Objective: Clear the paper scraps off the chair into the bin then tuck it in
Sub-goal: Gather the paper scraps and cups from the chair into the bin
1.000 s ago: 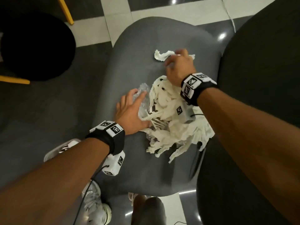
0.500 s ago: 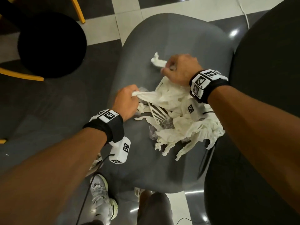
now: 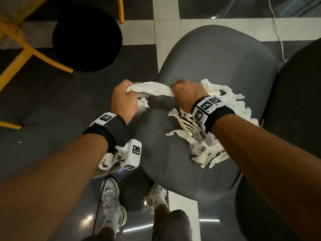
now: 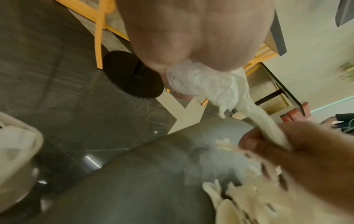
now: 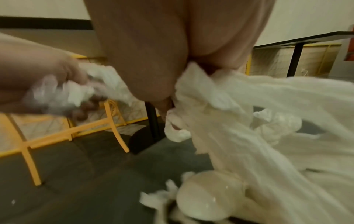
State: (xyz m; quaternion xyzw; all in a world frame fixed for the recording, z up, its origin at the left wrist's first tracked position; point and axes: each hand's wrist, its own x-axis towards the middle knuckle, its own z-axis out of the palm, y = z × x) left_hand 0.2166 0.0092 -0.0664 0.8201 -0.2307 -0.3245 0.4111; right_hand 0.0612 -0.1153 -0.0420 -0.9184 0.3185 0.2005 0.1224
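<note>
Left hand (image 3: pixel 124 100) clenched on one end of a long white twisted strip of tissue paper (image 3: pixel 150 88), with a crumpled wad bunched in the same fist. Right hand (image 3: pixel 188 94) closed on the other end of that strip, more white paper trailing from under the palm. Strip stretched between the two fists, raised just above the dark grey moulded plastic chair seat (image 3: pixel 217 63).

Both wrists bent down, knuckles up, forearms reaching in from the near edge; left fist beyond the seat's left edge, right fist over the seat's middle.

Loose heap of white shredded paper scraps (image 3: pixel 206 146) lying on the right half of the seat, partly under the right forearm. Pale round-rimmed bin (image 4: pixel 21 159) on the floor to the near left, white paper visible inside.

Probably mid-gather, with most scraps not yet lifted. Best done by drawing the fists together to ball the strip, then scooping the heap against it so no shreds slip. Light paper likely to flutter, so a low, short carry to the bin. Tucking the chair in only once the seat is bare.

Farther left, a black round pedestal base (image 3: pixel 86 39) and yellow chair legs (image 3: pixel 26 54) on the dark tiled floor (image 3: pixel 52 101).
</note>
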